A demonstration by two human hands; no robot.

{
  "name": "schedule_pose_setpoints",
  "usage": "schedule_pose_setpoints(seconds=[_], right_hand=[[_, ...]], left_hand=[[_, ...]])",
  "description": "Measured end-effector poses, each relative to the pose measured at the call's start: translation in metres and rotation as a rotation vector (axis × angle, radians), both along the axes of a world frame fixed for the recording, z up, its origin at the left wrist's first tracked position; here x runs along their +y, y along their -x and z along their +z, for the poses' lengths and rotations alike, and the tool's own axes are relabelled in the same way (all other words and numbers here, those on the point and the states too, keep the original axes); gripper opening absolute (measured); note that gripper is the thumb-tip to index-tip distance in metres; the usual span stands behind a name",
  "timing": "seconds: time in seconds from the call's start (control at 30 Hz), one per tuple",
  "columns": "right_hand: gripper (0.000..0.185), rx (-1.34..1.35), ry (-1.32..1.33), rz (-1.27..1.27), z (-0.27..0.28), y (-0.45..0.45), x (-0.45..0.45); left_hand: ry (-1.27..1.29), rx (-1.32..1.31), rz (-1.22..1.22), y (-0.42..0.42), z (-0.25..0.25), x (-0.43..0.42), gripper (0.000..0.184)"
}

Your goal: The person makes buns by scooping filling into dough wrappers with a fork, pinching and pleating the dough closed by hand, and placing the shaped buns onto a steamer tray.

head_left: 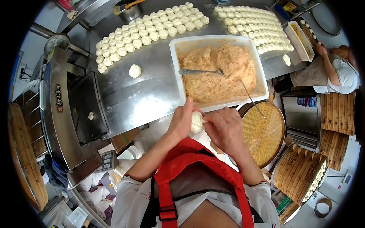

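Observation:
Between my hands, in front of the red apron, is a pleated bun [197, 122] of white dough. My left hand [182, 119] is cupped around its left side, thumb pointing up. The fingers of my right hand [225, 127] pinch the gathered dough at the bun's right side. Just beyond them stands a white tub [175, 57] full of pinkish-orange filling [216, 85]. A metal spatula [199, 72] lies on the filling, and a thin metal rod [251, 99] leans out over the tub's near edge. One finished bun [135, 70] sits alone on the steel table [140, 95].
Rows of buns [152, 30] cover the table's far left, with more rows [254, 28] at the far right. A round steamer tray [262, 133] is at my right, near stacked bamboo steamers [300, 171]. Another person [330, 70] works at the right beside a long container [300, 40].

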State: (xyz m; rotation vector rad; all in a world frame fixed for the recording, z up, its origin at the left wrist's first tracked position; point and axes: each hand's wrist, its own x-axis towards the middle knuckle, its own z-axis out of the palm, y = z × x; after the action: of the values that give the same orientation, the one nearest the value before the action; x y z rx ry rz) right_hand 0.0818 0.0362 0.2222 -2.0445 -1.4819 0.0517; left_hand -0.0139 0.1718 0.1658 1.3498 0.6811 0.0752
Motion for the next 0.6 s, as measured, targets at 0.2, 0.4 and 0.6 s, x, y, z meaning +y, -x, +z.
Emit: schedule_pose_setpoints(seconds=[0.2,0.4,0.6], right_hand=[[0.02,0.039,-0.024,0.038,-0.002,-0.003,-0.003],[0.021,0.136,-0.069,0.013,-0.008,0.001,-0.007],[0.022,0.051,-0.042,0.049,0.001,-0.001,-0.004]], left_hand=[[0.409,-0.086,0.129,-0.012,0.001,-0.007,0.079],[0.12,-0.017,-0.041,0.001,0.008,-0.001,0.066],[-0.073,-0.015,-0.025,-0.003,0.002,-0.005,0.078]])
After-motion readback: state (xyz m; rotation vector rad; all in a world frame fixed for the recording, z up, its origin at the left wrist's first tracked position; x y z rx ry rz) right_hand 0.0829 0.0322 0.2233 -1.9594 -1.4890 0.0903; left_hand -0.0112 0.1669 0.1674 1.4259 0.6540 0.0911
